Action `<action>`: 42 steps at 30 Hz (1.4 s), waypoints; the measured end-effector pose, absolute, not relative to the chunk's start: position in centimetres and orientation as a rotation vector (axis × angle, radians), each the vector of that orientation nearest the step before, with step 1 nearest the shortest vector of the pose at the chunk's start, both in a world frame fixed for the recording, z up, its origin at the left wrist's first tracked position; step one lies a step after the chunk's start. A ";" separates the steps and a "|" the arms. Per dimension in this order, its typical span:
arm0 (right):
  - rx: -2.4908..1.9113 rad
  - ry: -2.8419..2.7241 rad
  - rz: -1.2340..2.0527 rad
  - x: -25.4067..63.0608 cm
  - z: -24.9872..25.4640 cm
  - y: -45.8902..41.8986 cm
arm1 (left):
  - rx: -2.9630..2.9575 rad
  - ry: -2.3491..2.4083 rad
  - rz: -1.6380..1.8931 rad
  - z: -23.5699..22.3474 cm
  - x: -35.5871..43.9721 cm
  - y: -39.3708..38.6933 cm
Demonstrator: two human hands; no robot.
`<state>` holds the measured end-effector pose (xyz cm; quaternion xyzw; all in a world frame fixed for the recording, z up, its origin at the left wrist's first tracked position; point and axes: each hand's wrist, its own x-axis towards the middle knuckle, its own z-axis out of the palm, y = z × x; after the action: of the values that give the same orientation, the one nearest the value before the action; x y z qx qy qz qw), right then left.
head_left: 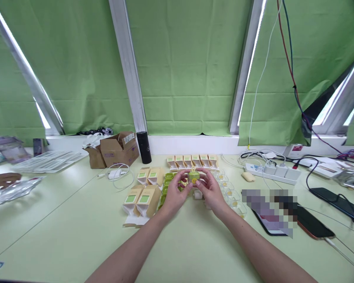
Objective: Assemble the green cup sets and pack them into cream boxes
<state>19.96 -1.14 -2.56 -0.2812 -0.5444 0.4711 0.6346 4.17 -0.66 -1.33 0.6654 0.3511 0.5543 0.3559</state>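
Between both hands I hold a small green lidded case [194, 177] with a yellow loop on top and a yellow clasp at the front. My left hand [176, 189] is closed on its left side, and my right hand [210, 190] pinches its right side. Left of my hands stands a row of open green cups [164, 189], partly hidden by my left hand. Clear plastic cups [232, 193] with yellow bits line up on the right. Below the case, a small whitish block [198, 194] shows between my hands.
Beige cartons with windows [148, 199] stand at left, and a row of smaller ones [191, 160] at the back. Behind are a cardboard box [119, 149] and a black bottle [144, 147]. Phones [311, 222], cables and a power strip [273, 173] lie right. Another person's hand [4, 181] shows far left.
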 end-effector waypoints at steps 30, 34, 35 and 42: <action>-0.342 -0.647 1.553 20.8 -3.7 0.0 | 1.786 0.817 1.501 -1.9 4.4 -1.0; -0.336 -0.659 1.553 20.8 -3.6 -0.1 | 1.775 0.817 1.498 -1.9 4.5 -1.0; -0.337 -0.664 1.552 20.8 -3.6 -0.1 | 1.775 0.819 1.498 -1.9 4.5 -1.0; -0.354 -0.665 1.517 20.8 -3.5 -0.2 | 1.771 0.850 1.478 -1.7 4.4 -1.0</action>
<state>20.82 -0.17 -3.46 -0.1564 -0.2940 0.6710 0.6625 4.43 -1.01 -1.74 0.6788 0.3256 0.5664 0.3352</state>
